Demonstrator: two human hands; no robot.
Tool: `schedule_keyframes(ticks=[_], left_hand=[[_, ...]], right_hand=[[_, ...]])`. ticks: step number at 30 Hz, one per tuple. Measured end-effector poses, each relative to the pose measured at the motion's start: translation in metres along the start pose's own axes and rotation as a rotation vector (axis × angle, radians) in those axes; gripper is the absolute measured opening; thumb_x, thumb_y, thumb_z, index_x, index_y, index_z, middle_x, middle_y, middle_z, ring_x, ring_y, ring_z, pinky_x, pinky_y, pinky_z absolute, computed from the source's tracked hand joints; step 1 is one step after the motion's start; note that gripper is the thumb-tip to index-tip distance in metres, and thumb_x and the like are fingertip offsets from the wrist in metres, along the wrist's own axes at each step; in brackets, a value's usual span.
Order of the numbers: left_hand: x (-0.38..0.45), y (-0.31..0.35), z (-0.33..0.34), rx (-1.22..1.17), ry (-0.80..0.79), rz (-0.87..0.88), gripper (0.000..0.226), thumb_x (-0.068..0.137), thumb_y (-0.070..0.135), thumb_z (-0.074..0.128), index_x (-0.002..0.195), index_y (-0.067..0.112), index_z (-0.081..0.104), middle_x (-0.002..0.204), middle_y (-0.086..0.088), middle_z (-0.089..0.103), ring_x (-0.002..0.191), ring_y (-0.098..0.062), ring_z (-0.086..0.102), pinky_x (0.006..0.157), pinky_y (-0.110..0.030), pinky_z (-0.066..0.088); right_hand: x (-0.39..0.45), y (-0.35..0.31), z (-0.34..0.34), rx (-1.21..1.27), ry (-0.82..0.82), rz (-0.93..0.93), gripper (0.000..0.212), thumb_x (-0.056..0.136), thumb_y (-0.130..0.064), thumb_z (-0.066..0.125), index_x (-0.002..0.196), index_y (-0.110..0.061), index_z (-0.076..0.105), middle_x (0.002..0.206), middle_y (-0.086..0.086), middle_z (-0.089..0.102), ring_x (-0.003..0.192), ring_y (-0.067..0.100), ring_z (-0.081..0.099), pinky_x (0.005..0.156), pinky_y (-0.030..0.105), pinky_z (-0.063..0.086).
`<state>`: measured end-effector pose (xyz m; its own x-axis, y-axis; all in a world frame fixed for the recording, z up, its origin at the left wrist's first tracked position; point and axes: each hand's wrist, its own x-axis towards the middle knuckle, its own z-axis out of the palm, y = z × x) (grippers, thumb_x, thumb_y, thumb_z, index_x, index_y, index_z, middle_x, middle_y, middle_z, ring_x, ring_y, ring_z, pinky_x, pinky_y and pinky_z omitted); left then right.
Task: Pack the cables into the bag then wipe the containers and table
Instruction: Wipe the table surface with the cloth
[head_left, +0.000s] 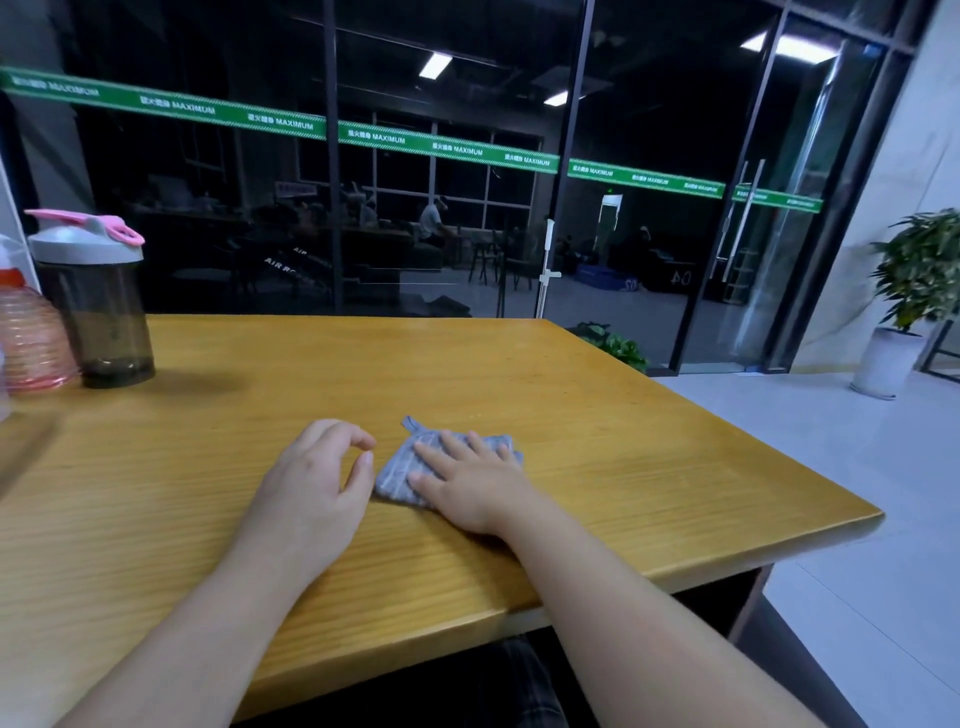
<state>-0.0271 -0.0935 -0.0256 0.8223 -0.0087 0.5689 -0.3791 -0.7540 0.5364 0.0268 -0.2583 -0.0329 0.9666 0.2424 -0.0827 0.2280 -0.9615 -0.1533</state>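
A folded grey striped cloth (402, 467) lies on the yellow wooden table (597, 441), a little right of centre. My right hand (470, 480) lies flat on top of the cloth, fingers spread, palm pressing down. My left hand (317, 480) rests on the table just left of the cloth, fingers loosely curled and holding nothing. A dark smoky shaker bottle (101, 306) with a grey lid and pink flip cap stands at the far left. Beside it sits a ribbed, pink-tinted clear container (31, 343). No cables or bag are in view.
The table's right edge runs diagonally from about the middle back to the right front, with a pale tiled floor beyond it. A glass wall stands behind the table. A potted plant (919, 275) in a white pot stands at the far right.
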Motion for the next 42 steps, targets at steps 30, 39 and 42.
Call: schedule_keyframes(ticks=[30, 39, 42], left_hand=[[0.002, 0.036, 0.007, -0.174, -0.2, 0.155, 0.012, 0.093, 0.022, 0.049, 0.098, 0.029, 0.057, 0.105, 0.022, 0.052, 0.067, 0.007, 0.049, 0.061, -0.008, 0.034], [0.006, 0.131, 0.098, 0.12, -0.518, 0.475, 0.033, 0.095, 0.032, 0.039, 0.127, 0.027, 0.045, 0.134, 0.009, 0.041, 0.127, -0.013, 0.035, 0.106, -0.028, 0.024], [0.018, 0.154, 0.121, 0.192, -0.641, 0.471, 0.039, 0.096, 0.036, 0.038, 0.133, 0.023, 0.04, 0.139, 0.003, 0.039, 0.129, -0.018, 0.034, 0.107, -0.033, 0.023]], right_hand=[[-0.07, 0.189, -0.027, -0.015, 0.138, 0.485, 0.056, 0.098, -0.054, 0.018, 0.151, -0.036, 0.015, 0.16, -0.008, 0.008, 0.146, 0.02, 0.006, 0.115, 0.048, 0.007], [-0.097, 0.178, -0.023, 0.176, 0.146, 0.248, 0.05, 0.096, -0.052, 0.034, 0.145, -0.041, 0.03, 0.158, -0.012, 0.015, 0.147, 0.013, 0.003, 0.118, 0.044, 0.004], [-0.114, 0.188, -0.032, 0.765, 0.237, 0.136, 0.033, 0.092, -0.038, 0.056, 0.125, -0.036, 0.061, 0.137, -0.011, 0.053, 0.134, 0.01, 0.039, 0.113, 0.036, 0.028]])
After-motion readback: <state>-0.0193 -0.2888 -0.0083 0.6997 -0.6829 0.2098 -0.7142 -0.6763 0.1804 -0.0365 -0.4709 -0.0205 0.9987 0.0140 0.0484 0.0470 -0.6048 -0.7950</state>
